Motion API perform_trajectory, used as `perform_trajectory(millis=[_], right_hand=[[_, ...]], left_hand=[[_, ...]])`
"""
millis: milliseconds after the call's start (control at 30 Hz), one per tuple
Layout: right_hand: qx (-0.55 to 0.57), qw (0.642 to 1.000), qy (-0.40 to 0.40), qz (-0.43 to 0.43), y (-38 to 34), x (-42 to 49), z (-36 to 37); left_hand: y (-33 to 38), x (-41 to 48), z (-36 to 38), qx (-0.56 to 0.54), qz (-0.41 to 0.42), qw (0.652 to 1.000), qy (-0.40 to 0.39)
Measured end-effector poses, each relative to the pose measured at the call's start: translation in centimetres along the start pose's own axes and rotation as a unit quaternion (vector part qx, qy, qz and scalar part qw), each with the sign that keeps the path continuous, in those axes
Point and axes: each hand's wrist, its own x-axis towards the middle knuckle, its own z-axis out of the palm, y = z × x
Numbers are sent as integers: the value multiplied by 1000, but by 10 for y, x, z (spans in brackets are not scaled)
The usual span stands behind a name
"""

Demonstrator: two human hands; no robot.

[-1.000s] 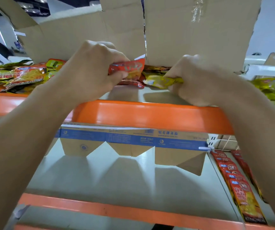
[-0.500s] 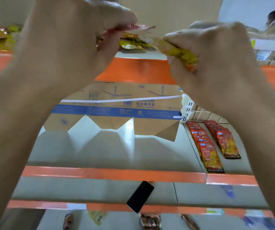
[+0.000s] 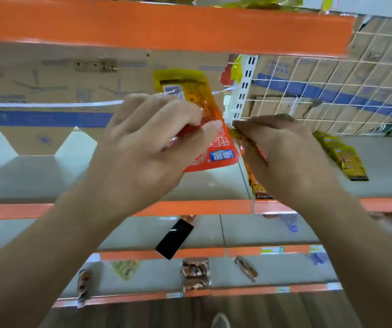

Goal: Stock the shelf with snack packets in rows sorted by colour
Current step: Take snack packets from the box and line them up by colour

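My left hand [image 3: 150, 147] grips a red and yellow snack packet [image 3: 190, 95], held upright in front of the middle shelf. Beside it, my right hand [image 3: 282, 152] pinches a yellow packet [image 3: 237, 133], of which only a small end shows past the fingers. Under my right hand a row of red packets [image 3: 257, 185] lies on the grey shelf [image 3: 36, 176], mostly hidden. Further right lies a row of yellow packets [image 3: 342, 157].
A black phone [image 3: 174, 239] lies on the shelf below. Brown packets [image 3: 195, 273] and others sit on the lowest shelf. A cardboard sheet [image 3: 48, 74] and wire mesh [image 3: 332, 91] back the shelf. The orange rail [image 3: 143, 27] of the top shelf runs overhead.
Both hands came down from the top shelf to the middle shelf, carrying their packets. The view tilted downward, and the red packet now stands upright in my left hand.
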Motion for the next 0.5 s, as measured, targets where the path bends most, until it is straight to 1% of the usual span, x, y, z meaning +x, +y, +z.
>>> perform_trajectory(millis=[67, 133, 267, 367, 500], right_hand=[[4, 1000, -23, 20, 19, -17, 11], [2, 999, -36, 20, 40, -28, 20], [5, 996, -65, 53, 77, -49, 33], [6, 994, -85, 66, 108, -61, 39], [17, 991, -98, 94, 146, -71, 46]], left_hand=[[8, -5, 17, 11, 40, 999, 4], [24, -7, 40, -10, 45, 999, -24], [44, -11, 88, -24, 47, 995, -80], [59, -14, 126, -36, 27, 992, -115], [83, -8, 162, -71, -28, 986, -150]])
